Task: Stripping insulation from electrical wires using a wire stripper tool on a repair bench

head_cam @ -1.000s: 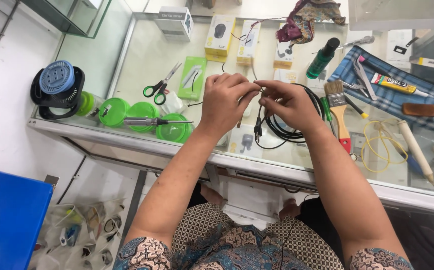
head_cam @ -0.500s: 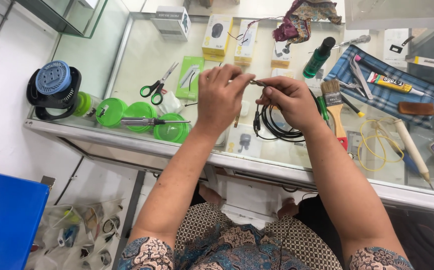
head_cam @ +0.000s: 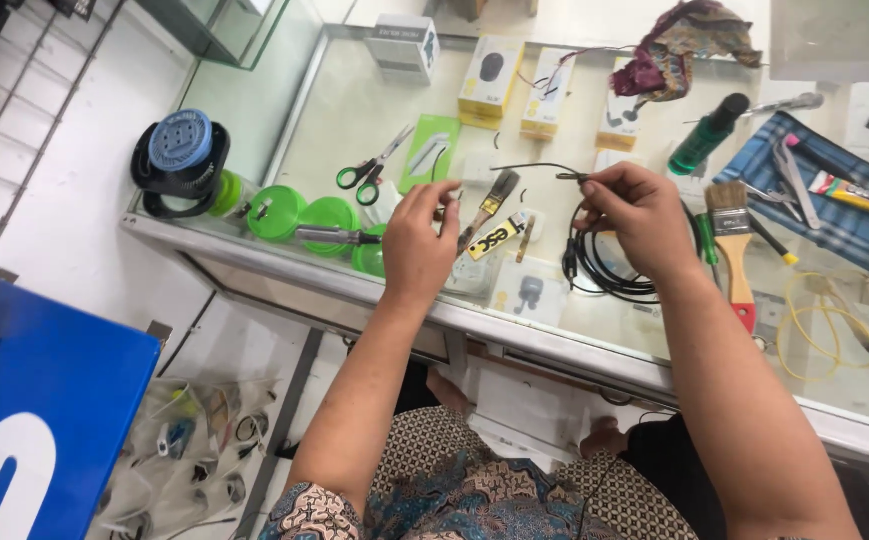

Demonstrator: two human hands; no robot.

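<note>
1. Holding a thin black cable (head_cam: 529,167): right hand (head_cam: 634,218) pinches its end near the plug; the slack drops to a black coil (head_cam: 604,275) lying on the glass bench (head_cam: 354,110) just under that hand.
2. Left hand (head_cam: 419,240) is half-curled over the bench, fingertips near a small brush (head_cam: 489,203); can't tell whether it grips anything.
3. Packages: grey-white box (head_cam: 404,45) at the far edge; three yellow-and-white upright boxes (head_cam: 489,78) in a row to its right; flat green card pack (head_cam: 429,150) beside green-handled scissors (head_cam: 369,170).
4. Yellow label with black marks (head_cam: 494,240) lies between the hands.
5. Blue sign with white shapes (head_cam: 44,420) at lower left, cut off by the frame.
6. Green lids (head_cam: 299,213) sit at the bench's front edge.
7. Hard to read: items under the glass; clear bags on the floor (head_cam: 184,440) with unclear contents.
</note>
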